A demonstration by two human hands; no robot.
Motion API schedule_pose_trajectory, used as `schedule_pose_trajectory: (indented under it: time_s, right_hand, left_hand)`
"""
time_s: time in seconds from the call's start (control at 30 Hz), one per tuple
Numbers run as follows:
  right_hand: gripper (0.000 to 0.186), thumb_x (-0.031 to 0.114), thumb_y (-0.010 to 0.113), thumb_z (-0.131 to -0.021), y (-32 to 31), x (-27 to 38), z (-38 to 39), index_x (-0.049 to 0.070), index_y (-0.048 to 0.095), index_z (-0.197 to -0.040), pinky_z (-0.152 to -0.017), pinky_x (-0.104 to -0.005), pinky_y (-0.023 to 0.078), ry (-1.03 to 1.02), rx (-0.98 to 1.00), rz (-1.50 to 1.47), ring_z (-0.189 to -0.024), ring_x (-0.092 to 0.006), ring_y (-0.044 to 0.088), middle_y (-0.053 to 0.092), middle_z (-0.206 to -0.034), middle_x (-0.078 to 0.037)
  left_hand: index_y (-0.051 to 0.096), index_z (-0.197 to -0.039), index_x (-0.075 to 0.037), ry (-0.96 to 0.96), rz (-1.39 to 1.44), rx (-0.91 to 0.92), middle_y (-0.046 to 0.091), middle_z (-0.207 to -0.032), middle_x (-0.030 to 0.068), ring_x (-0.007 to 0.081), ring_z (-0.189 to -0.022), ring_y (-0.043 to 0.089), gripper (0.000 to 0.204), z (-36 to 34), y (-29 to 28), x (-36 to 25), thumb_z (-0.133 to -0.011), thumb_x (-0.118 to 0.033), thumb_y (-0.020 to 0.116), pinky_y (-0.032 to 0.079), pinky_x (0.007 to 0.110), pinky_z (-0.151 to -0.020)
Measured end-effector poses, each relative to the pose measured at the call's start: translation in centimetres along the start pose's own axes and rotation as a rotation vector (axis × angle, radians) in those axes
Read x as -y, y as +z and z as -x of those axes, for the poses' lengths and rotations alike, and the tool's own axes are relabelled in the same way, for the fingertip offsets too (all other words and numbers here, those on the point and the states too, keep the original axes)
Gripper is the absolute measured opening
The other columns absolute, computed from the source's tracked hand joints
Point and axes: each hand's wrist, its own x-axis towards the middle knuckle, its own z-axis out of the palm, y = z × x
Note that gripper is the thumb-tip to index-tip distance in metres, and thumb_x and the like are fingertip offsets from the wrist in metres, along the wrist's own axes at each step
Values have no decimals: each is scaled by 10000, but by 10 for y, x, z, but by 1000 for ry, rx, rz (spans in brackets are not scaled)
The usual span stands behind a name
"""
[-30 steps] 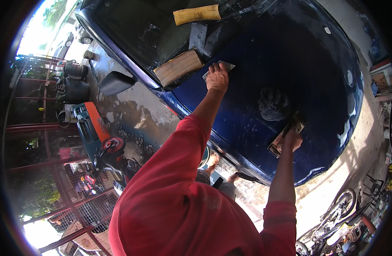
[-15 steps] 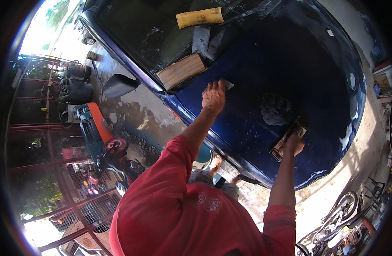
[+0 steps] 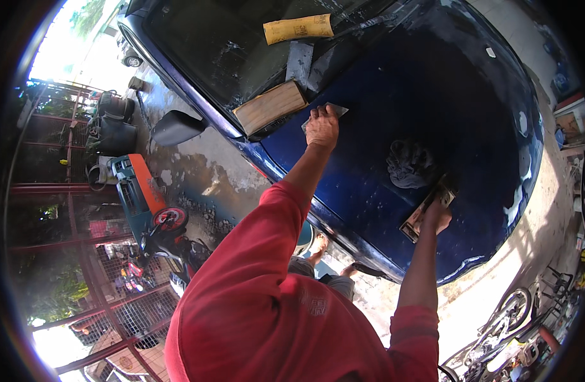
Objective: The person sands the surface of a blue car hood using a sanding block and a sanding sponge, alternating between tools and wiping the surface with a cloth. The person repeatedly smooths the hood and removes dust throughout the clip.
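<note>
Left hand (image 3: 322, 126) has slid a touch down the hood (image 3: 470, 95) since a second ago, fingers flat, pressing a grey sheet (image 3: 335, 109) against the blue paint at upper centre — flat so the whole palm bears on it. Right hand (image 3: 437, 216) stays put at centre right, closed on a long block (image 3: 426, 210) resting on the panel, likely bracing the lean. Rag (image 3: 410, 164) lies between them; wood block (image 3: 269, 106) and yellow roll (image 3: 299, 28) sit above near the windshield.
</note>
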Motion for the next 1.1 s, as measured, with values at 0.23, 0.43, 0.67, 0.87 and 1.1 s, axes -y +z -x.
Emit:
schedule_pose_trajectory:
  time_s: [0.23,0.43,0.67,0.87,1.1]
  right_hand:
    - [646,613,756,-882,1,-1,-3,29,823,-1151,-925,-499,603,13,15,-28,-1069,-390,790,823,-1107,-194]
    - [637,589,786,-878,0,-6,-6,7,818,-1136,-909,-495,609,39,48,-75,-1034,-396,794,820,-1091,-207]
    - [615,595,778,-884,-2,0,-1,32,830,-1127,-885,-482,613,121,70,-95,-1008,-371,802,828,-1081,-182]
    - [608,595,766,-898,-3,4,2,36,832,-1127,-893,-493,612,46,25,-57,-1022,-375,799,831,-1081,-170]
    - [627,604,755,-907,6,-6,-4,20,829,-1123,-909,-508,608,-27,-34,18,-1041,-389,792,826,-1087,-188]
  left_hand:
    - [605,-1207,-24,21,-84,-144,720,-1198,181,356,-1162,703,210,-14,9,-6,-1029,-134,587,651,445,-907]
    - [604,-1272,5,-3,-45,-21,694,-1287,206,367,-1224,682,279,-16,-1,-11,-1036,-143,598,656,444,-924]
    - [582,-1284,19,-50,-29,107,647,-1405,235,397,-1242,672,296,-24,-26,-4,-1042,-151,596,638,463,-978]
    - [585,-1257,-8,74,-45,-147,703,-1346,228,431,-1222,693,249,-14,-17,3,-1042,-126,543,639,508,-965]
    - [729,-1154,-107,-240,161,-119,791,-1028,251,466,-1003,777,263,-81,-68,60,-1051,-227,519,628,572,-888]
